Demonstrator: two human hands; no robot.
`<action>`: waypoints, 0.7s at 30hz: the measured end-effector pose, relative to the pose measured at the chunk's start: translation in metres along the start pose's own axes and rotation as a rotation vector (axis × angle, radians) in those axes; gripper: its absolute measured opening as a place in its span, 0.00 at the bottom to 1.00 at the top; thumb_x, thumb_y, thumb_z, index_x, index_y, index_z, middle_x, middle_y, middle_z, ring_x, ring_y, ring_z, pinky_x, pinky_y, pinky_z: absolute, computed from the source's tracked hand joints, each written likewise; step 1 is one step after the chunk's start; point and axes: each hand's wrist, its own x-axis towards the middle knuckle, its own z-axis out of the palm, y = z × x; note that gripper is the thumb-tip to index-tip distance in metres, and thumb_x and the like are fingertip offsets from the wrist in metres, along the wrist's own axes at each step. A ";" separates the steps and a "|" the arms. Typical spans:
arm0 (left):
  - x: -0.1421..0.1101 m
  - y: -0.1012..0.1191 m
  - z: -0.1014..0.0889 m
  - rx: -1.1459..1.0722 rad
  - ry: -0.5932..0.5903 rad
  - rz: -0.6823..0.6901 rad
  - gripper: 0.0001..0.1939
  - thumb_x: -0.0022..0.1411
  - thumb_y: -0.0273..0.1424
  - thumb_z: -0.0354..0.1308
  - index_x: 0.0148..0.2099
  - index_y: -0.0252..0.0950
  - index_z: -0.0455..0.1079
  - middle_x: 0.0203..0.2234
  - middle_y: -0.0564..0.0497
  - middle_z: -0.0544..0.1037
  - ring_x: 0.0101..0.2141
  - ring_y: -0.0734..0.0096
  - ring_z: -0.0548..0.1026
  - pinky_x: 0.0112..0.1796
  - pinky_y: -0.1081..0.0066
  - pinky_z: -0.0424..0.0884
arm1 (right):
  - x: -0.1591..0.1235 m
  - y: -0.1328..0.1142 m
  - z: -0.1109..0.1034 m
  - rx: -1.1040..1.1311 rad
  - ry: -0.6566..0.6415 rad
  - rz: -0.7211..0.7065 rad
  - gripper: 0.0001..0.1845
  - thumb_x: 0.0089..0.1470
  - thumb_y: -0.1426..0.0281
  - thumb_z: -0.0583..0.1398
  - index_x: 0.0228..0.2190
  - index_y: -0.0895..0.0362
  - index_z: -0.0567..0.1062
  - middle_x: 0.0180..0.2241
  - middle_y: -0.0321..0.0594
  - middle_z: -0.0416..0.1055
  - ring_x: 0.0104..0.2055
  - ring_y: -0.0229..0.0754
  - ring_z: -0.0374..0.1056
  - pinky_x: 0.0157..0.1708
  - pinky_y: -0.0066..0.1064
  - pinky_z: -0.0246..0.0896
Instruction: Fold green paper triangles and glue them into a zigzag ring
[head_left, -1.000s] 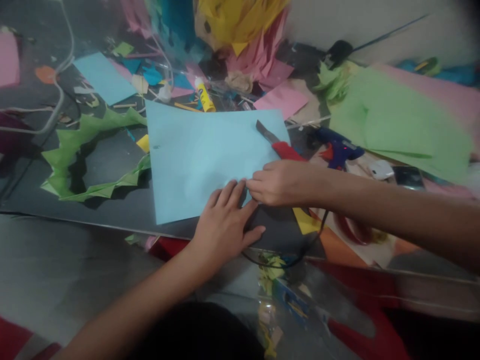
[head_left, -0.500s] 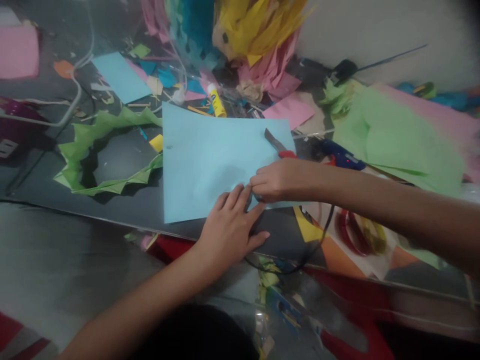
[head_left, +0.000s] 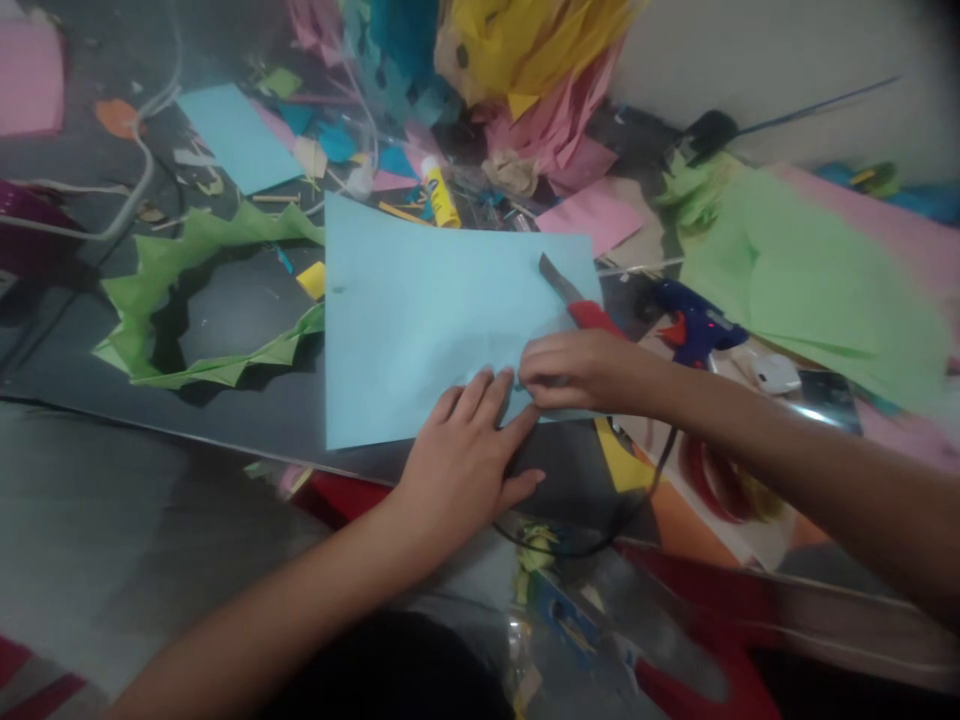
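A light blue sheet of paper (head_left: 405,300) lies flat across the dark table. My left hand (head_left: 465,450) rests on its lower edge, fingers spread and palm down. Just to the right, my right hand (head_left: 570,372) is closed with its fingertips pinched low over the sheet. Whatever is between those fingertips is too hidden to make out. Scissors with red handles (head_left: 592,316) lie on the sheet behind my right hand, blades pointing up and left. At the left, partly under the sheet, sits a spiky green paper ring (head_left: 161,265).
Past the sheet lie a yellow glue stick (head_left: 442,198) and pink paper (head_left: 592,218). A blue glue gun (head_left: 697,322) and stacked green paper (head_left: 810,265) are at the right. Yellow, pink and blue paper figures (head_left: 536,50) stand at the back. A black cord (head_left: 600,545) hangs below the table edge.
My right hand has slid slightly right, opening a small gap from my left fingertips. My left hand stays on the sheet. The view has shifted a little, showing more around the glue gun.
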 end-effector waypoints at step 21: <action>0.002 0.002 0.000 0.003 -0.009 -0.021 0.27 0.60 0.48 0.51 0.58 0.43 0.59 0.62 0.44 0.56 0.60 0.55 0.54 0.54 0.57 0.57 | -0.016 0.005 0.010 0.248 0.156 0.185 0.13 0.57 0.63 0.55 0.32 0.56 0.77 0.33 0.40 0.73 0.34 0.36 0.68 0.33 0.28 0.60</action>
